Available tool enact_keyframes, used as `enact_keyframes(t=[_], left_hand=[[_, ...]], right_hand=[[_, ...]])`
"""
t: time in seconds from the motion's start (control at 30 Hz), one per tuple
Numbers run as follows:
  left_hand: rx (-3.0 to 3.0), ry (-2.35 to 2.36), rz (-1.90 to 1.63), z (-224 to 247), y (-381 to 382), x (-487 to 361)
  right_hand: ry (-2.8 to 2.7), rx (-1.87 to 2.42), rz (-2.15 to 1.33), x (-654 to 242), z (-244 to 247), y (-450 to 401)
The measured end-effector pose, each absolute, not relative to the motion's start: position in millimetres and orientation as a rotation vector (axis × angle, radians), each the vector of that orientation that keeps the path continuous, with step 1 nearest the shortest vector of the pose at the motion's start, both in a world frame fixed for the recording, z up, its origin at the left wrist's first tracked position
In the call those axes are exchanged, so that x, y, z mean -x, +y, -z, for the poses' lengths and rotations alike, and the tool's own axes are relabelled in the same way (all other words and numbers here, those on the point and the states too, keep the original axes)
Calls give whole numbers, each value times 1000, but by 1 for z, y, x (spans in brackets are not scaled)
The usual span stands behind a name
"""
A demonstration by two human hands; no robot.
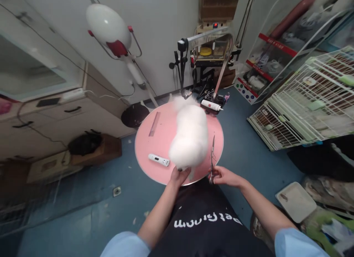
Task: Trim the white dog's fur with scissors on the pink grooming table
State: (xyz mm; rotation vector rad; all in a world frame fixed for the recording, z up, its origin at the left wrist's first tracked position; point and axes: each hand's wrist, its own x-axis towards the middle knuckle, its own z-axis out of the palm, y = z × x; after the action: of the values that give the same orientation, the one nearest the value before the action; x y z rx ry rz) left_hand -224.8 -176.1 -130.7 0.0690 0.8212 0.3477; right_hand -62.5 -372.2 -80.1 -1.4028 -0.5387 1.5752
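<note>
A fluffy white dog (191, 133) stands on a round pink grooming table (146, 142), its head toward me. My left hand (179, 177) is closed at the dog's muzzle, beside a small dark spot that looks like the nose; some fingers are hidden. At the table's near right edge, my right hand (221, 175) grips a pair of scissors (211, 167), blades pointing away from me and apart from the fur. Just beyond them, a curved scissor blade (213, 141) shows, seemingly a second pair on the table. White hair clippers (159, 160) lie left of the dog.
A flat comb-like strip (154, 124) lies at the table's left. At the far edge, a metal grooming arm (222, 70) rises by a tool holder with a white tube (211, 105). A stand dryer (109, 28) stands behind left; wire cages (312, 98) stand right.
</note>
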Motion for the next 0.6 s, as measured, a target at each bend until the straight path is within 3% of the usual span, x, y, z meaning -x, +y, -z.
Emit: enact_keyframes(t=[0.33, 0.47, 0.6], left_hand=[[-214, 724, -432, 136, -177, 227], [-243, 606, -413, 122, -174, 232], [-268, 525, -333, 115, -161, 218]], right_hand=[[-521, 1704, -1142, 63, 69, -312], [-497, 1637, -1308, 69, 61, -311], [-924, 1721, -1389, 55, 43, -319]])
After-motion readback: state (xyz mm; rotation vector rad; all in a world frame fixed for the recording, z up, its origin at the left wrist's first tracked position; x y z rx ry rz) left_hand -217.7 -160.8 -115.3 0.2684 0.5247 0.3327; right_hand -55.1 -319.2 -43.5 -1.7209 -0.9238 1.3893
